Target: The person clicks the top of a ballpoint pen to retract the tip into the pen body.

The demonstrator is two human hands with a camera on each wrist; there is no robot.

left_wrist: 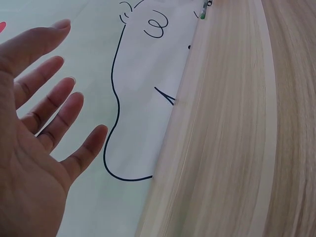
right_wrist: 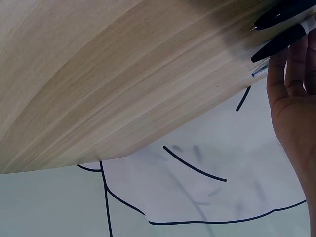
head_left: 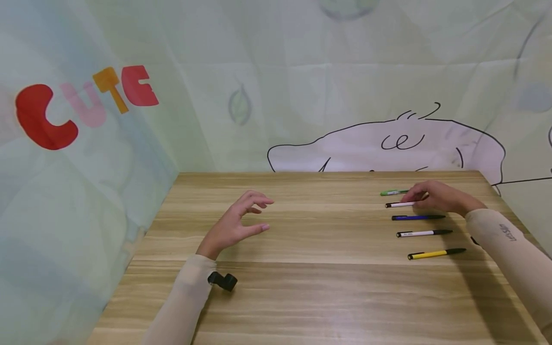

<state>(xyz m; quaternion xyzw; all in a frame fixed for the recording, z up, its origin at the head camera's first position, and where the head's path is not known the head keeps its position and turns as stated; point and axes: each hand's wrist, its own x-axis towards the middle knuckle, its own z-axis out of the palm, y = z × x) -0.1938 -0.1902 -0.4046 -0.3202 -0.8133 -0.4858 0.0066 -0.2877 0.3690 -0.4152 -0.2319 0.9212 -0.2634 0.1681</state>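
With right fingers (head_left: 417,192) pinching the white pen (head_left: 400,204) just past the blue pen (head_left: 416,218), could totally clip the green pen (head_left: 393,192) by lifting crooked.

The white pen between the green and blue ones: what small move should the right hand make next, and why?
Probably the right hand should loosen its pinch and leave the white pen there: it appears roughly parallel to the green pen and the blue pen, with a gap on either side.
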